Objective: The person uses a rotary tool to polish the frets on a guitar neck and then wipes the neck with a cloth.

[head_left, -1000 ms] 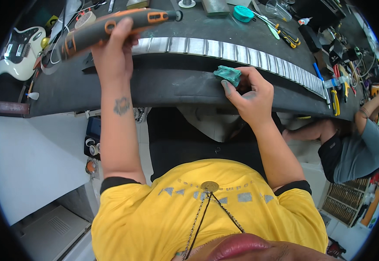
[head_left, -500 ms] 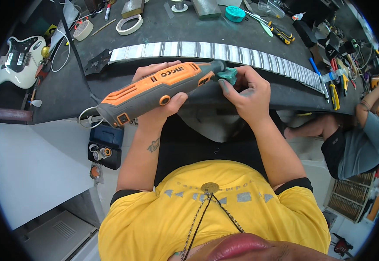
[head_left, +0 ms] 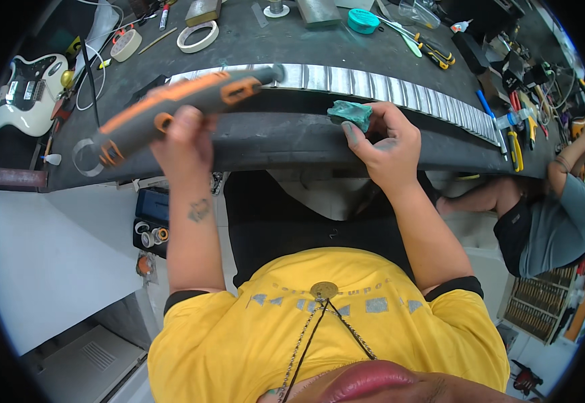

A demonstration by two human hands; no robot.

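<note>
My left hand (head_left: 188, 138) is wrapped round an orange and grey rotary tool (head_left: 195, 101), blurred by motion and tilted with its nose up to the right. Between the thumb and fingers of my right hand (head_left: 390, 138) is a green, rough-surfaced lump (head_left: 350, 115), apart from the tool. Its material looks like polishing compound, though I cannot be sure. Behind both hands lies a guitar neck (head_left: 386, 89) with silvery strips across its fretboard; the rotary tool covers part of its left end.
Tape rolls (head_left: 197, 37), a round teal tin (head_left: 363, 21) and yellow-black pliers (head_left: 437, 52) lie on the dark bench (head_left: 272, 144). At the left is a white guitar body (head_left: 30, 94). Another person (head_left: 554, 215) sits at the right. A cord runs from the tool.
My left hand has swung the rotary tool leftward, away from the green lump. The right hand stays nearly in place, now showing more of the lump.
</note>
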